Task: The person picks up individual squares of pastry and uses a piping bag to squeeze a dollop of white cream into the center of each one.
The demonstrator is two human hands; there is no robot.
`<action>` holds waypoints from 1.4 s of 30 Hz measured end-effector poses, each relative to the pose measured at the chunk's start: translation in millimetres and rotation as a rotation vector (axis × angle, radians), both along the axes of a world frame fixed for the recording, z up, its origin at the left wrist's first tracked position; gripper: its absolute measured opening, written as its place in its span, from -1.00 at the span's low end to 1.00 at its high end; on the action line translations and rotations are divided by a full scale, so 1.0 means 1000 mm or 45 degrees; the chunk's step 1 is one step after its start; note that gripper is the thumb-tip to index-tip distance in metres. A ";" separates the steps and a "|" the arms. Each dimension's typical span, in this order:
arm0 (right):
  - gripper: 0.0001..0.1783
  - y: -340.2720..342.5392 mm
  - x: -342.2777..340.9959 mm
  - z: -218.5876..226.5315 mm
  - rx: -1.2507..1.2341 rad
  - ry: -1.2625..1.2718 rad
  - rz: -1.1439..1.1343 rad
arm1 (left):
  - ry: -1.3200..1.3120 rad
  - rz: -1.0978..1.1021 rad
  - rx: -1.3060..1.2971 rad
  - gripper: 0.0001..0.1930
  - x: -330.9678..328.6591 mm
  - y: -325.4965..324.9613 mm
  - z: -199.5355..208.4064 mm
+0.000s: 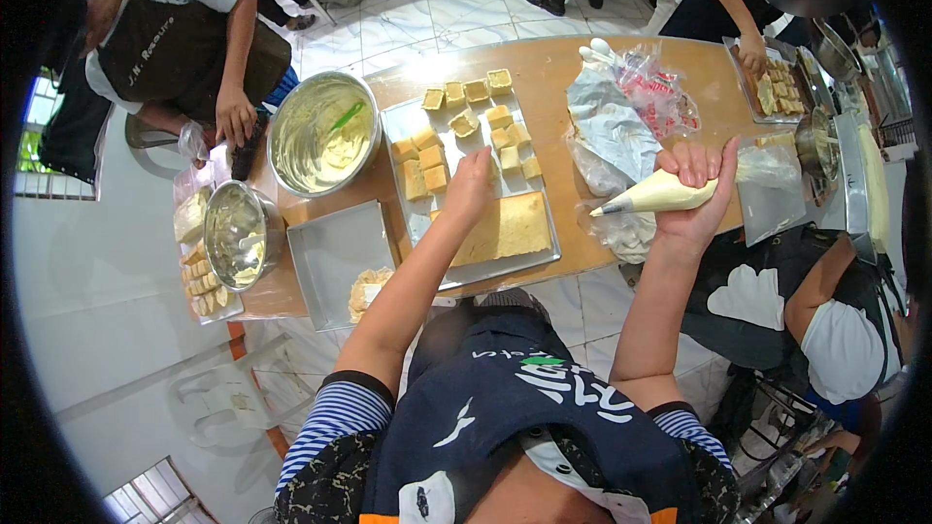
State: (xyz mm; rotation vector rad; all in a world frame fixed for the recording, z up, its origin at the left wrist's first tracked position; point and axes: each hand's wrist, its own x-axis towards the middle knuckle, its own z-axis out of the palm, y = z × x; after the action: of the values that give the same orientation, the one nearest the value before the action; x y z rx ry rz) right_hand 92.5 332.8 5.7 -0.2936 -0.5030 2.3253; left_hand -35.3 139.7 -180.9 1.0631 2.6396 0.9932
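Observation:
My right hand [691, 175] is wrapped round a piping bag [641, 196] of pale yellow cream, held sideways with its metal tip pointing left. My left hand [471, 182] reaches over a metal tray [546, 136], its fingers closed down among small sponge cake squares [427, 167]; what they grip is hidden. Along the tray's far edge stand several squares coated with cream [476, 90], and one coated piece [464, 123] lies nearer my hand. A large uncut sponge slab [510, 230] fills the near part of the tray.
Left of the tray are a big steel bowl of cream [325, 141] with a green spatula [348, 116], a smaller bowl [243, 243] and a shallow metal pan [335, 243]. Crumpled plastic bags [616, 126] lie to the right. Co-workers handle things at both table ends.

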 end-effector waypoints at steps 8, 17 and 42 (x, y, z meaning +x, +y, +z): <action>-0.46 -0.002 0.007 0.003 -0.009 -0.032 -0.055 | 0.053 0.004 -0.153 -0.62 -0.017 -0.004 0.002; -0.47 -0.013 0.003 0.004 -0.040 -0.035 -0.045 | 0.179 -0.134 -0.110 -0.61 -0.019 0.003 -0.009; -0.49 -0.048 -0.026 0.035 0.052 0.112 0.128 | -2.220 -0.019 1.777 -0.52 0.026 -0.064 0.083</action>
State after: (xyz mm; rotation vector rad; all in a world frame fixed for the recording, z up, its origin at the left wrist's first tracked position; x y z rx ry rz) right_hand 66.5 285.1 41.1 -0.1485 -0.5320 2.4096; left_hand -9.4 76.0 -98.4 -0.0870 0.3766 2.1844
